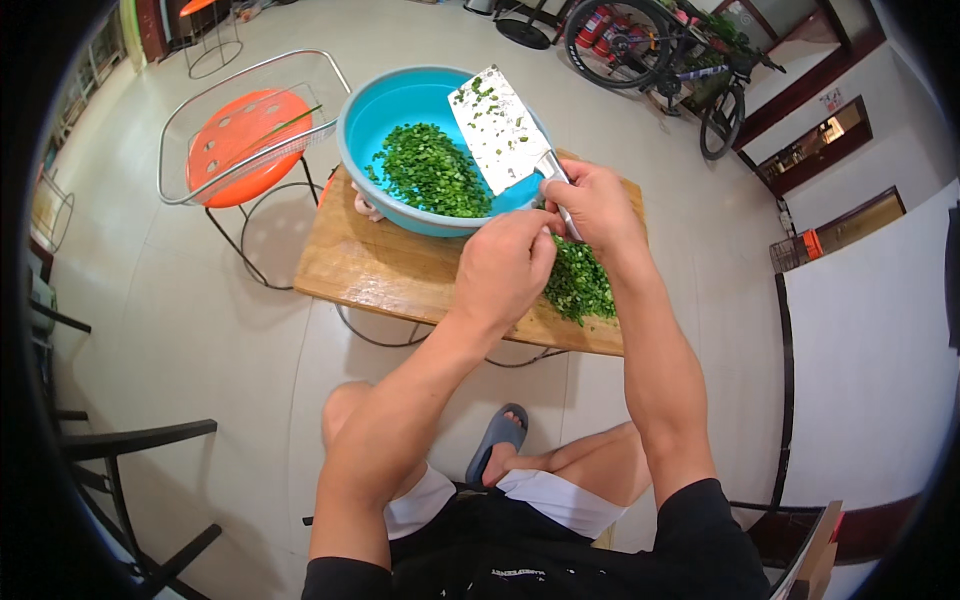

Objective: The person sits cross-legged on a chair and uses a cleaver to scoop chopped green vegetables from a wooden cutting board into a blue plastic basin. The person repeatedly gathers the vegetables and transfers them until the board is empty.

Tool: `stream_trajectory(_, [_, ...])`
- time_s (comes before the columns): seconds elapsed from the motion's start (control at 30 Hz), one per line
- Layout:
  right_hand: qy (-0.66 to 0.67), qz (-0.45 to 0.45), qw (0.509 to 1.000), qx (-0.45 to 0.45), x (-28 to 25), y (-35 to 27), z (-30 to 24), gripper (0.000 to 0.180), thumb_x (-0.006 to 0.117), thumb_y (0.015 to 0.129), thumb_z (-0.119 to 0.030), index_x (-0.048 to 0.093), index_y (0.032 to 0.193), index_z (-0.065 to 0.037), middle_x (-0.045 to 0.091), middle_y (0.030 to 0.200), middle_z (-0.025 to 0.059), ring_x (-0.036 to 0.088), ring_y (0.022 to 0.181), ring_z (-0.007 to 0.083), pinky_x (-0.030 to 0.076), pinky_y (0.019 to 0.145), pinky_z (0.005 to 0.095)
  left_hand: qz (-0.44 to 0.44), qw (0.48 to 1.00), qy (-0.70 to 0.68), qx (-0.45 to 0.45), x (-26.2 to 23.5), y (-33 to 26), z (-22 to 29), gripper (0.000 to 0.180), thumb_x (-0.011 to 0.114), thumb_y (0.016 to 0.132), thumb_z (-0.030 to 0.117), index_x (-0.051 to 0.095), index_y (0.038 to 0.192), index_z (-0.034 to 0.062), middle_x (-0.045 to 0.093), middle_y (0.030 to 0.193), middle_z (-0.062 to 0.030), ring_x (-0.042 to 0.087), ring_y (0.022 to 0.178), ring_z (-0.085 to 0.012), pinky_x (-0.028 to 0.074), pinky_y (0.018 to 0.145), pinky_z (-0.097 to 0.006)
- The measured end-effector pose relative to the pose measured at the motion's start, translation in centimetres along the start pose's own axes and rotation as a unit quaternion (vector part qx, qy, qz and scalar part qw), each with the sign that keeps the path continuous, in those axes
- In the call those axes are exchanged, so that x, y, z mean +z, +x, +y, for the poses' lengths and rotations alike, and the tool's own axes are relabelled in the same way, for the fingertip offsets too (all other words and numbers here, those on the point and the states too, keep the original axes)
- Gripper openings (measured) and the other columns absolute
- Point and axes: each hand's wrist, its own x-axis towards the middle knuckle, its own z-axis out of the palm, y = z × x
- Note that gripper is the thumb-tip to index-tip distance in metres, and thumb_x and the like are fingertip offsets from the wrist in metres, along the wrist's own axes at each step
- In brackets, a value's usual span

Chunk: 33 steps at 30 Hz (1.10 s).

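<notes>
My right hand [600, 205] is wrapped round the handle of a cleaver [497, 135]. The broad blade is held over the right side of a turquoise basin [365, 115], with bits of chopped green stuck to it. Inside the basin lies a heap of chopped scallions [430, 170]. My left hand [505, 265] is closed, its fingertips pinched together beside the cleaver's handle; whatever they hold, if anything, is hidden. Below my right hand, more chopped scallions [580, 283] lie on the wooden board [385, 268], partly covered by my wrist.
An orange stool [250, 185] stands left of the board, carrying a wire basket [165, 165] with a green stalk in it. A bicycle [670, 65] leans at the far right. Black chair legs [140, 440] reach in at the lower left. A white panel [870, 350] stands at the right.
</notes>
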Motion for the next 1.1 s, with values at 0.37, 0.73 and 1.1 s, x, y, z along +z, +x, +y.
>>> stream_trajectory(0.37, [0.167, 0.131, 0.976, 0.037, -6.7, -7.9, 6.3, 0.006, 0.064, 0.096, -0.007, 0.061, 0.096, -0.002, 0.059, 0.071, 0.0018, 0.054, 0.047, 0.0087, 0.044, 0.042, 0.0249, -0.057, 0.998, 0.02, -0.005, 2.2, -0.9, -1.2, 0.016, 0.062, 0.097, 0.006, 0.073, 0.106, 0.0004, 0.074, 0.097, -0.0168, 0.072, 0.083, -0.0319, 0.057, 0.075, -0.038])
stream_trajectory(0.73, [0.152, 0.303, 0.936, 0.095, -10.2, -18.7, 14.2, 0.016, 0.063, 0.095, -0.005, 0.067, 0.109, 0.002, 0.06, 0.072, 0.0023, 0.053, 0.047, 0.009, 0.044, 0.043, 0.026, -0.094, 0.994, 0.061, -0.017, 5.1, -1.5, -2.7, 0.017, 0.06, 0.1, 0.009, 0.073, 0.108, 0.0008, 0.074, 0.092, -0.0141, 0.067, 0.072, -0.0226, 0.053, 0.068, -0.034])
stream_trajectory(1.1, [0.181, 0.358, 0.903, 0.155, -9.2, -24.6, 19.2, 0.008, 0.062, 0.096, -0.006, 0.064, 0.101, 0.001, 0.06, 0.072, 0.0038, 0.055, 0.047, 0.0111, 0.045, 0.043, 0.028, -0.099, 0.992, 0.064, -0.037, 5.2, -1.3, -2.8, 0.018, 0.06, 0.1, 0.009, 0.073, 0.108, 0.0001, 0.073, 0.091, -0.014, 0.064, 0.075, -0.024, 0.052, 0.07, -0.036])
